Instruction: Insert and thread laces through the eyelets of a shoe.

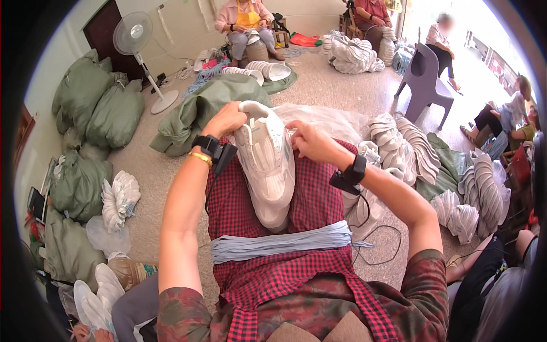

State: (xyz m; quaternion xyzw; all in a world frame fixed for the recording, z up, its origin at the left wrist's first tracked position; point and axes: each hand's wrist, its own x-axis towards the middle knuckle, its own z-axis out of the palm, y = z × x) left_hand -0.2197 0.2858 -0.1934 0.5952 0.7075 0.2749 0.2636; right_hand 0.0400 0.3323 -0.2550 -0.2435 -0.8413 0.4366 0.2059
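Observation:
A white shoe upper (265,171) stands on my lap between my knees, its toe toward me and its collar away from me. My left hand (225,118) is closed on the upper's left edge near the collar. At its right edge, by the eyelets, my right hand (313,142) has its fingers curled and pinched together; what lies between them is too small to make out. A bundle of light blue shoelaces (282,242) lies across my red-and-black checked apron (285,273).
Stacks of white shoe uppers (393,142) lie on the floor to my right. Full green sacks (117,108) line the left wall near a standing fan (134,34). A grey plastic chair (424,80) stands at the far right. Other people sit around the room.

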